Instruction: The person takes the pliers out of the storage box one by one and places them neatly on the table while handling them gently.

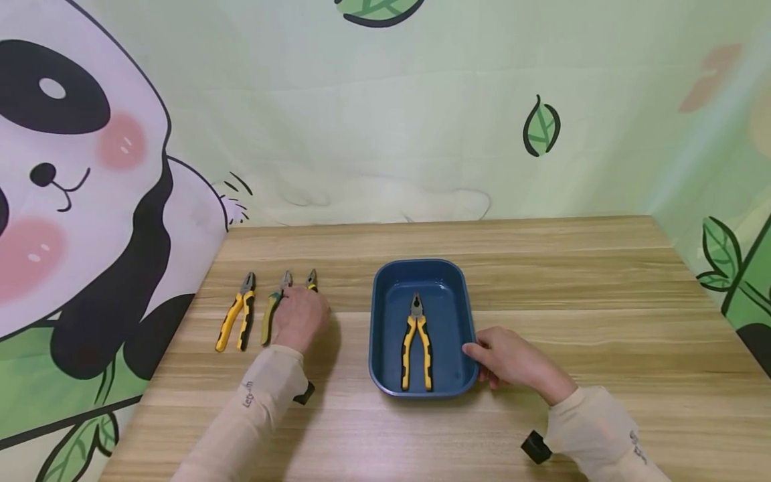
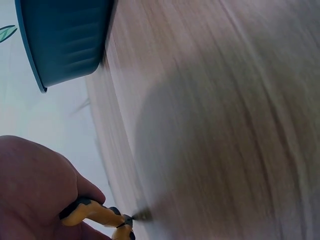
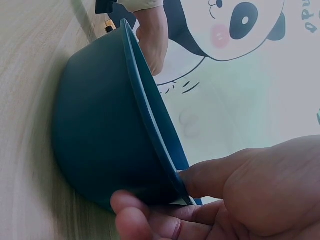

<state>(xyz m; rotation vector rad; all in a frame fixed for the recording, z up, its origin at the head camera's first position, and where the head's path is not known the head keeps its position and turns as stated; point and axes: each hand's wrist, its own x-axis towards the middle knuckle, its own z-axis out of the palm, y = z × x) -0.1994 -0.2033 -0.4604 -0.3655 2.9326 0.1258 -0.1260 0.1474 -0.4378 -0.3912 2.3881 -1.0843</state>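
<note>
My left hand point(image 1: 300, 318) grips a pair of pliers point(image 2: 97, 214) by its yellow-and-black handles; the head view shows only the dark nose beyond the fingers. Just left of that hand lie pliers with green handles point(image 1: 268, 325), partly covered by it. On the table between my arms stands a deep blue rectangular tray point(image 1: 446, 314). Inside it rests another pair of yellow-and-black pliers point(image 1: 417, 306), nose pointing away from me. My right hand point(image 1: 515, 361) pinches the tray's right wall, thumb over the rim and fingers outside.
Farther left, a third yellow-and-black pair of pliers point(image 1: 248, 284) lies on the wooden table point(image 1: 572, 288). A printed panda-and-leaf cloth point(image 1: 421, 147) hangs behind the table and along its sides. Small black devices point(image 1: 536, 447) sit at both wrists.
</note>
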